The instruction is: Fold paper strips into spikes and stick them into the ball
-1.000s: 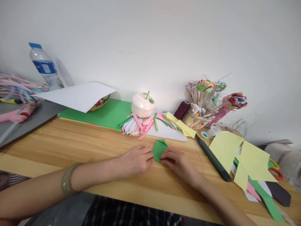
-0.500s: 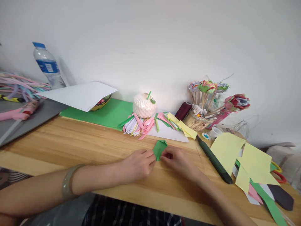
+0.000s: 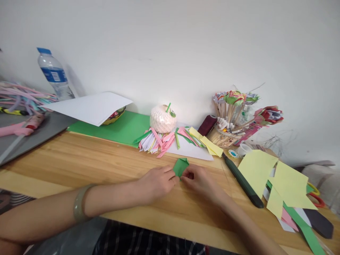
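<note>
A small piece of green paper [image 3: 180, 166] with folded edges lies at the middle of the wooden table [image 3: 111, 159]. My left hand [image 3: 159, 182] has its fingers closed at the paper's lower left edge. On the other side, my right hand [image 3: 200, 179] pinches the lower right corner between thumb and forefinger. My fingers hide the paper's bottom edge. Just behind it lies a pile of folded strips [image 3: 152, 141] in pink, white, green and yellow. A white foam-netted ball [image 3: 162, 119] with a green stem stands behind the strips.
Right of my hands lie a dark green cutter-like tool [image 3: 243, 182] and yellow paper sheets [image 3: 289, 184]. A pot of sticks [image 3: 223, 136] holds paper flowers [image 3: 235, 97]. At left are a water bottle [image 3: 54, 76], a glue gun [image 3: 26, 127], white paper [image 3: 87, 106] and a green sheet [image 3: 117, 131].
My left hand has slid slightly right along the paper's lower edge and covers more of it. My right hand has barely moved, and the paper stays in place.
</note>
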The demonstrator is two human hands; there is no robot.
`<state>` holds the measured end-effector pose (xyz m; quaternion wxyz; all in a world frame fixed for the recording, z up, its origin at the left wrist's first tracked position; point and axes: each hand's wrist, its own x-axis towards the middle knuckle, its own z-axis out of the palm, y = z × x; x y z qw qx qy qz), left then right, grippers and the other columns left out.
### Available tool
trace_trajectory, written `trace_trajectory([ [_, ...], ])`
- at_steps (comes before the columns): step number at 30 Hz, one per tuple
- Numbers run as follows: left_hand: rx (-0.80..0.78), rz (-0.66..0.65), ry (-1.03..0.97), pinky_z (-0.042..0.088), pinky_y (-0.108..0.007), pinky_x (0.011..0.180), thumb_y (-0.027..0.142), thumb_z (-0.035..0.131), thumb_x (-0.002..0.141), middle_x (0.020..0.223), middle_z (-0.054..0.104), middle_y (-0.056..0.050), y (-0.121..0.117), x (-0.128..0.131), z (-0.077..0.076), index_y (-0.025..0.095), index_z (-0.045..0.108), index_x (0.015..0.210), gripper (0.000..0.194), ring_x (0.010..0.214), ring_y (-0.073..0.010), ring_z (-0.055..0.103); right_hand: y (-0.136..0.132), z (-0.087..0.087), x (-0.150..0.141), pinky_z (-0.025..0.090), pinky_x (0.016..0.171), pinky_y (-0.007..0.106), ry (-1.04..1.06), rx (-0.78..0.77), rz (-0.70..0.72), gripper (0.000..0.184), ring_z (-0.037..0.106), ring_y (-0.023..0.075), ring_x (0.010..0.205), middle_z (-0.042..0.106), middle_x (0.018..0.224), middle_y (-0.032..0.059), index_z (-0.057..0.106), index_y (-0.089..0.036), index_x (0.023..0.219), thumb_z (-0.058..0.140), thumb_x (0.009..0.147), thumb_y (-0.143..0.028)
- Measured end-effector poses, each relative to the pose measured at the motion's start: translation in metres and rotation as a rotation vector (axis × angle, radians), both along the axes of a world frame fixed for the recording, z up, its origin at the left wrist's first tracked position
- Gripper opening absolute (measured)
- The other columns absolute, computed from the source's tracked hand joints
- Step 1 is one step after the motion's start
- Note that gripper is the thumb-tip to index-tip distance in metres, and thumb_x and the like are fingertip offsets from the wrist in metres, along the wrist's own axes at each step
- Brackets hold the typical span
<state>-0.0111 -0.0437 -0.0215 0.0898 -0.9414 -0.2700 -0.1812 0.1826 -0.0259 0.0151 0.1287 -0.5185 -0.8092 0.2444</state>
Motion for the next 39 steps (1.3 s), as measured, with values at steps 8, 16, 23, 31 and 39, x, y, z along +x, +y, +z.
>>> trace_trajectory([
  [8, -0.023, 0.077, 0.017, 0.039, -0.027, 0.059, 0.021, 0.04, 0.098, 0.081, 0.057, -0.003, -0.003, 0.004, -0.001, 0.015, 0.06, 0.086, 0.024, 0.073, -0.0168, 0.054, -0.003, -0.008, 0.008, 0.043, 0.059, 0.024, 0.024, 0.165, 0.107, 0.01, 0.056, 0.0143, 0.067, 0.06, 0.079, 0.0026, 0.058, -0.017, 0.079, 0.052, 0.08, -0.009],
  [16, 0.021, -0.052, 0.085, 0.041, -0.03, 0.069, 0.017, 0.053, 0.092, 0.082, 0.059, -0.003, 0.004, -0.007, 0.018, 0.015, 0.062, 0.088, 0.01, 0.084, -0.0197, 0.053, -0.033, -0.002, 0.027, 0.045, 0.076, 0.04, -0.158, 0.399, 0.424, 0.028, 0.053, 0.0246, 0.087, 0.061, 0.092, 0.01, 0.06, -0.017, 0.111, 0.041, 0.091, -0.013],
  [23, 0.003, 0.026, 0.062, 0.043, -0.031, 0.078, 0.012, 0.051, 0.091, 0.094, 0.061, -0.007, 0.006, -0.006, 0.009, 0.011, 0.061, 0.094, 0.011, 0.092, -0.0208, 0.054, -0.05, 0.009, -0.006, 0.047, 0.079, 0.041, -0.219, 0.277, 0.302, 0.029, 0.053, 0.027, 0.093, 0.059, 0.101, 0.011, 0.06, -0.014, 0.108, 0.058, 0.081, -0.025],
  [31, -0.069, -0.049, 0.004, 0.042, -0.029, 0.084, 0.015, 0.05, 0.093, 0.095, 0.064, -0.003, 0.014, -0.015, 0.012, 0.015, 0.063, 0.097, 0.014, 0.093, -0.0182, 0.055, -0.008, 0.015, 0.002, 0.044, 0.066, 0.028, -0.005, 0.039, -0.006, 0.024, 0.062, 0.0181, 0.076, 0.069, 0.087, 0.0047, 0.066, -0.019, 0.094, 0.045, 0.09, -0.028],
  [39, -0.095, -0.183, -0.007, 0.04, -0.028, 0.088, 0.017, 0.047, 0.095, 0.104, 0.064, -0.003, 0.034, -0.024, 0.015, 0.019, 0.064, 0.106, 0.02, 0.101, -0.0174, 0.053, 0.021, -0.005, 0.001, 0.039, 0.052, 0.023, -0.044, -0.009, -0.082, 0.013, 0.06, 0.0154, 0.059, 0.068, 0.067, 0.0018, 0.066, -0.017, 0.074, 0.055, 0.078, -0.023],
])
